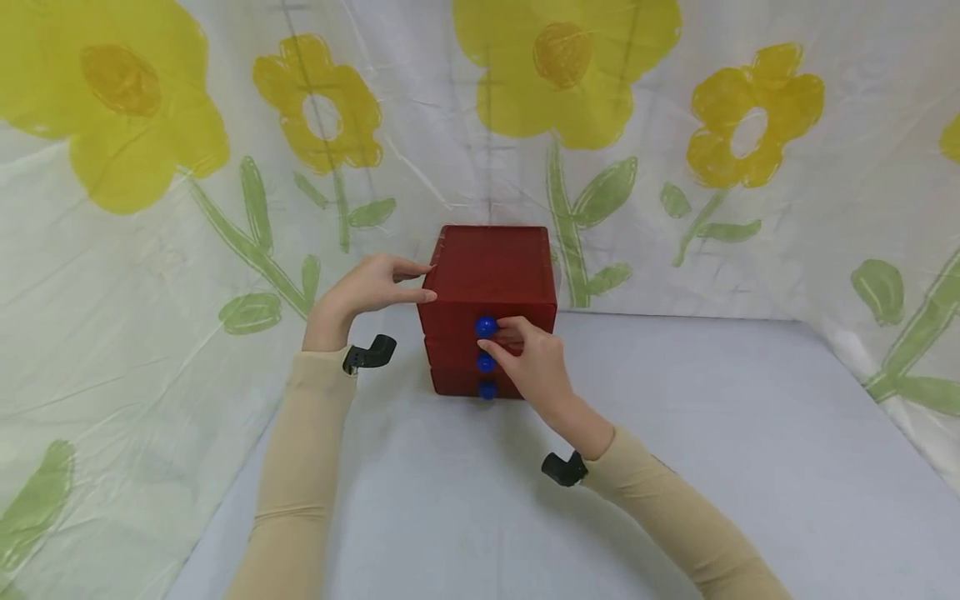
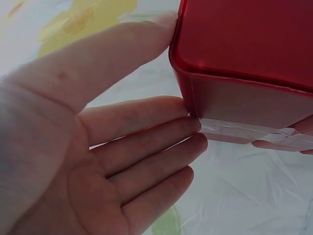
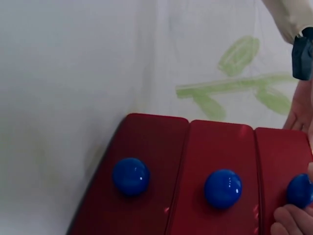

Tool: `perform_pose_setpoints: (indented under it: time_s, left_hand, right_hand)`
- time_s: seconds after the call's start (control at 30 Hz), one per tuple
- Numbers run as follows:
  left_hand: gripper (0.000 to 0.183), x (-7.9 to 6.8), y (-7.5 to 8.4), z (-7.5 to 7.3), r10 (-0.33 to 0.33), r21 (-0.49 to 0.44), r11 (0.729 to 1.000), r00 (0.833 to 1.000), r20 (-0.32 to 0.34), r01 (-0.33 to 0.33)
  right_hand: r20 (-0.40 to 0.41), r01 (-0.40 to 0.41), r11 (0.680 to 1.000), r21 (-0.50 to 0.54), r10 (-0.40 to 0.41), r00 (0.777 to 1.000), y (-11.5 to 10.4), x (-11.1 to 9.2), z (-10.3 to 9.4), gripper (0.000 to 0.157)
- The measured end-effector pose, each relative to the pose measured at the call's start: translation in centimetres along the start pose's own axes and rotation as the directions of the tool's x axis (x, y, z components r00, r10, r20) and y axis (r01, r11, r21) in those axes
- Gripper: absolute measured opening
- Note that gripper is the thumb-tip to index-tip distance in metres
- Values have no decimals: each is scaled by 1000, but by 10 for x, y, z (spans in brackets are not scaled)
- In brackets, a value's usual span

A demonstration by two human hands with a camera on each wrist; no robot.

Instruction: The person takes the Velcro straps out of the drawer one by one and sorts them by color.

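Note:
A red drawer box [image 1: 495, 262] with three stacked drawers stands against the back wall. Each drawer front carries a round blue knob, and the top knob [image 1: 486, 327] lies at my right hand [image 1: 538, 367]. Thumb and index finger pinch that knob, which the right wrist view shows only partly at its edge. The middle knob [image 3: 223, 189] and the bottom knob [image 3: 131, 176] are untouched. At the box's upper left side, my left hand [image 1: 367, 287] touches the edge with extended thumb and fingers, the thumb on the top rim in the left wrist view.
A white cloth-covered table [image 1: 712, 433] lies under and around the box. Behind it hangs a white sheet [image 1: 420, 125] printed with yellow flowers. Small black cameras [image 1: 370, 353] sit at both wrists.

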State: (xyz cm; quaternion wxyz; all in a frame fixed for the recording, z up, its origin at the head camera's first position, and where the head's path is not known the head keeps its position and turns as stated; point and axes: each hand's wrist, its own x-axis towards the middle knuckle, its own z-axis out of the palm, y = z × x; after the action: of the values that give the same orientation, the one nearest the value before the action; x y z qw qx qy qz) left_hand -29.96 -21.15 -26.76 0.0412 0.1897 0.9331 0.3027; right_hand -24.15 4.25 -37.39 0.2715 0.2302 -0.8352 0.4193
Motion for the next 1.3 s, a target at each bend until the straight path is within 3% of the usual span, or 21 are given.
perform_pose_setpoints:
  time_s: [0.4, 0.87, 1.3]
  left_hand:
    - [61, 2, 3, -1, -1, 13, 1000, 1000, 4, 1]
    - [61, 1, 4, -1, -8, 21, 1000, 1000, 0, 8]
    - [61, 1, 4, -1, -13, 4, 1000, 1000, 3, 13]
  right_hand:
    - [-29, -92, 996, -21, 91, 995, 4, 3, 10, 34]
    - [-66, -85, 994, -62, 81, 995, 1, 6, 15, 31]
    - [-95, -16, 991, -132, 3, 995, 0, 6, 16, 32]
